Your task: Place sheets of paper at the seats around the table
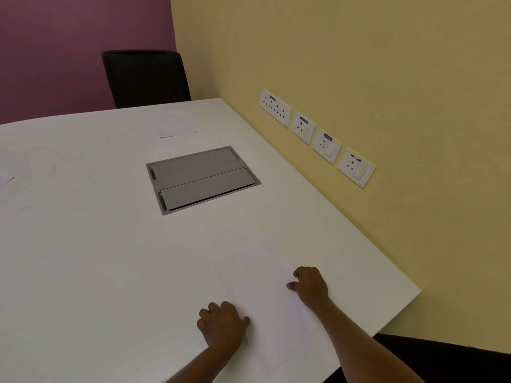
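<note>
Plainly, the sheet of paper [257, 302] lies flat on the white table [96, 258] between the two hands, near the table's close edge. The left hand [222, 324] sits at the sheet's left border with fingers curled loosely under and the thumb stretched out onto the paper, pressing rather than pinching. The right hand [311, 286] rests on the sheet's right border, fingers bent and fingertips down on the surface; whether any of them curl under the edge I cannot tell.

As a judgement, a single sheet like this is nearly weightless, limp and thin, and on a smooth tabletop it will slide at a touch and flutter if moved quickly. It creases easily, so a hard pinch in the middle would mark it. The better hold seems to be at the borders under each hand: slide it with flat fingertips to square it, or lift one corner with a thumbnail (white on white, the edge is hard to see) and take it between thumb and forefinger.

Far beyond both hands another sheet [177, 125] lies before the dark chair [145, 78], past the grey cable hatch [203, 179]. Well off to the left hand's side, a third sheet's corner [5, 179] shows at the frame's edge.
</note>
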